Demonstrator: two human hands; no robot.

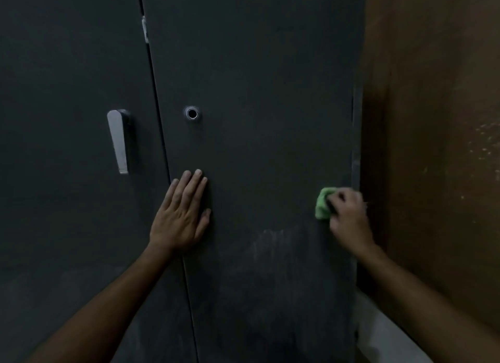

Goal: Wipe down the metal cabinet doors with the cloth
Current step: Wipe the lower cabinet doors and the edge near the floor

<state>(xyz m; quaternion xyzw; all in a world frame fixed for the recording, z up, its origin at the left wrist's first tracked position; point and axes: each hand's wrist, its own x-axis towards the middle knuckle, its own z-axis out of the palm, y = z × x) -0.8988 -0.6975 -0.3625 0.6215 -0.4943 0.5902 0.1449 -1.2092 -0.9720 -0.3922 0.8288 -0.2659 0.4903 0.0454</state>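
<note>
Two dark grey metal cabinet doors fill the view. The right door [259,119] has a round lock hole [192,114]; the left door [62,92] carries a silver lever handle [119,141]. My left hand [181,214] lies flat with straight fingers on the right door, just right of the seam between the doors. My right hand [349,214] grips a bunched green cloth [322,206] and presses it against the right door near its right edge. Pale smears show on the door below the cloth.
A brown wall [433,146] stands directly right of the cabinet. A pale strip of floor or skirting [384,335] runs along the bottom right. A small hinge or latch piece [145,28] sits at the seam near the top.
</note>
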